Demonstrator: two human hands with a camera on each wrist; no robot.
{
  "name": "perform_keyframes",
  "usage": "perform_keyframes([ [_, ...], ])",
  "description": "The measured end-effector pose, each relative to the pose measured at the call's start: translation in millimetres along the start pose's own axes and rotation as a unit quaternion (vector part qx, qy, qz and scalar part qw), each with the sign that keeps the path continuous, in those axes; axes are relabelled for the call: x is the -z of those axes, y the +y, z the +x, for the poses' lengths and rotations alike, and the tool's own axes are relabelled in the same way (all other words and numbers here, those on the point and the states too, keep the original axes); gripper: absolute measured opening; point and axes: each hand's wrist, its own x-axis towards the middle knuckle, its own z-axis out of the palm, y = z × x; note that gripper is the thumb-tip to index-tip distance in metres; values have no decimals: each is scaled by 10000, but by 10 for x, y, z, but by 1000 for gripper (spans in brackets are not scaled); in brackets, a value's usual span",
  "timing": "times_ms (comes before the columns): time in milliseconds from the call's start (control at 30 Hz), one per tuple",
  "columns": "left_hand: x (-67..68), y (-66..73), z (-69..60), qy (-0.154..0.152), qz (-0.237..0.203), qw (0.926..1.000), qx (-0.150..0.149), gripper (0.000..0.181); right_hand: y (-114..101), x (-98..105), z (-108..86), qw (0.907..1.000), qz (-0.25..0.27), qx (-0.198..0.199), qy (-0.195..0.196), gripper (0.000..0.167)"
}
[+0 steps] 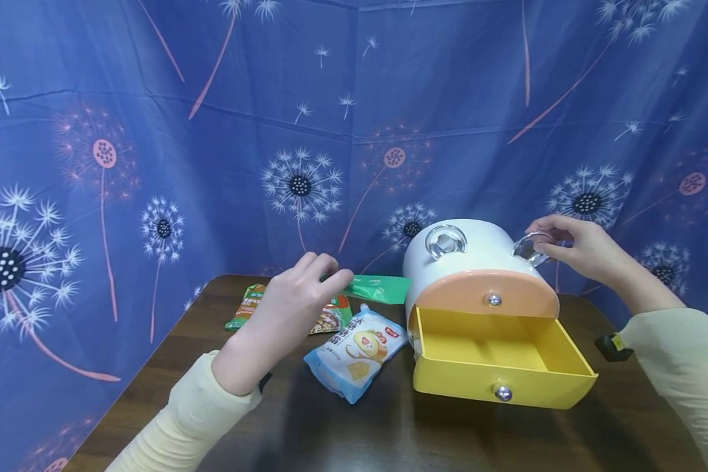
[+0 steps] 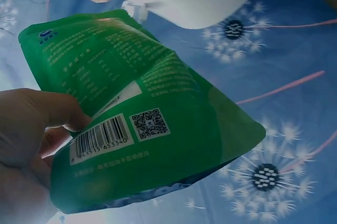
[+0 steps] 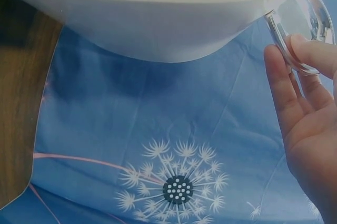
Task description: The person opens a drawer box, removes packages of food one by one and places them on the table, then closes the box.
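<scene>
My left hand (image 1: pixel 297 298) pinches a green snack pouch (image 2: pixel 131 113) by its edge, lifted over the table; the left wrist view shows the printed back with a barcode. On the right, my right hand (image 1: pixel 584 248) holds a clear ear-shaped piece (image 1: pixel 531 248) on top of a rounded white storage box (image 1: pixel 478 242) between thumb and fingers. The box's lower yellow drawer (image 1: pixel 504 380) is pulled out with nothing in it. Its upper orange drawer (image 1: pixel 466 294) is closed. A blue and white food pouch (image 1: pixel 356 351) lies left of the box.
Other colourful food packets (image 1: pixel 249 305) lie behind my left forearm, partly hidden. A second clear ear (image 1: pixel 446 242) stands on the box's left top. The dark wooden table (image 1: pixel 307 432) meets a blue dandelion-print cloth (image 1: pixel 242 131) at the back.
</scene>
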Motion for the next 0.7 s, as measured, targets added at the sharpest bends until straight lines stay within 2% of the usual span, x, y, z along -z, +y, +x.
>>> perform_keyframes([
  [333, -201, -162, -337, -76, 388, 9988, 271, 36, -18, 0, -8, 9999, 115, 59, 47, 40],
  [700, -361, -283, -567, -416, 506, 9962, 571, 37, -24, -6, -10, 9999, 56, 39, 122, 39],
])
